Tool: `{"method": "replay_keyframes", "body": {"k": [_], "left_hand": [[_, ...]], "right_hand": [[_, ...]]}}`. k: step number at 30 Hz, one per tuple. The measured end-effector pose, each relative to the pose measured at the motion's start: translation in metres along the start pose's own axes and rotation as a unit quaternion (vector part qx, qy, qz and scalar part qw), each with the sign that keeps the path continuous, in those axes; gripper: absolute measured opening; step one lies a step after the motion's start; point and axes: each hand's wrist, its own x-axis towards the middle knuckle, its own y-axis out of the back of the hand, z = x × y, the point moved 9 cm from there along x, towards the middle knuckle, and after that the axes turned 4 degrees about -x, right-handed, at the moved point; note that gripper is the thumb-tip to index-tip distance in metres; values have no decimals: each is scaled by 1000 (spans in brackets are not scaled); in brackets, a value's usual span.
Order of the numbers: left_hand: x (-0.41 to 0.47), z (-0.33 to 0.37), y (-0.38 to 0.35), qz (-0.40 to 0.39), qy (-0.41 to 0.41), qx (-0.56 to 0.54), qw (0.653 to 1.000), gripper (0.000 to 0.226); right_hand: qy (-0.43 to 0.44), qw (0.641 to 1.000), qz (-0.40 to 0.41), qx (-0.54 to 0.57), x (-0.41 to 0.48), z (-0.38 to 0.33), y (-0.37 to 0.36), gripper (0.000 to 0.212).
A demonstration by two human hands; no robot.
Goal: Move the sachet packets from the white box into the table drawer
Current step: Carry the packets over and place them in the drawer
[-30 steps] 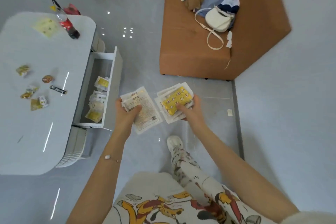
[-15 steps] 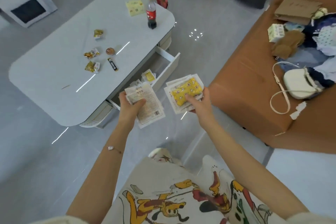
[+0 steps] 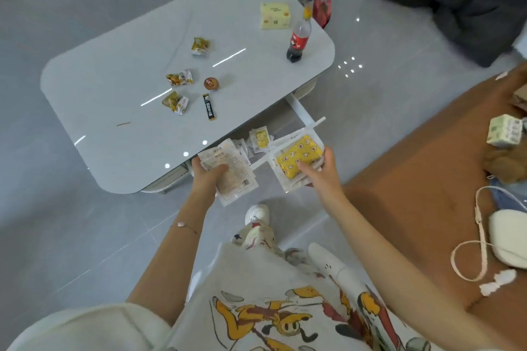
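Note:
My left hand [image 3: 206, 181] grips a stack of white sachet packets [image 3: 233, 172] with printed text, held just in front of the table's near edge. My right hand [image 3: 319, 171] holds another stack of white packets topped by a yellow patterned packet [image 3: 299, 155]. Both stacks hover above the open drawer [image 3: 302, 111] of the grey table [image 3: 114, 100]. Several white and yellow sachets [image 3: 261, 137] lie inside the drawer, partly hidden by the stacks. No white box is clearly in view.
On the table lie several snack wrappers [image 3: 178, 78], a small round item [image 3: 211, 83], a dark stick sachet [image 3: 209, 107], a cola bottle [image 3: 298, 40] and a yellow box [image 3: 275, 16]. A brown bench [image 3: 413, 194] with a white bag [image 3: 507, 239] stands to the right.
The view has swung so the table now sits ahead and the bench to the right. Both hands with their packet stacks have come closer to the open drawer.

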Motion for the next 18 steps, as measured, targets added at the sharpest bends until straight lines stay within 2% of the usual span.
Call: {"method": "replay_keyframes", "body": {"k": [5,11,14,18], "left_hand": [[36,6,13,60,40,-46,996,50],[86,-24,34,97,61,-66,991,48],[132,-63,41,129,89,-90,984,51],[211,-132,43,214,118,-84,966,56]], "right_hand": [[-14,997,-29,-64,59,-17,-14,36],[-36,990,-54,-126,139,2,-41,35],[-44,987,-69,-137,197,37,-71,34],[-80,982,-92,-144,283,125,-117,34]]}}
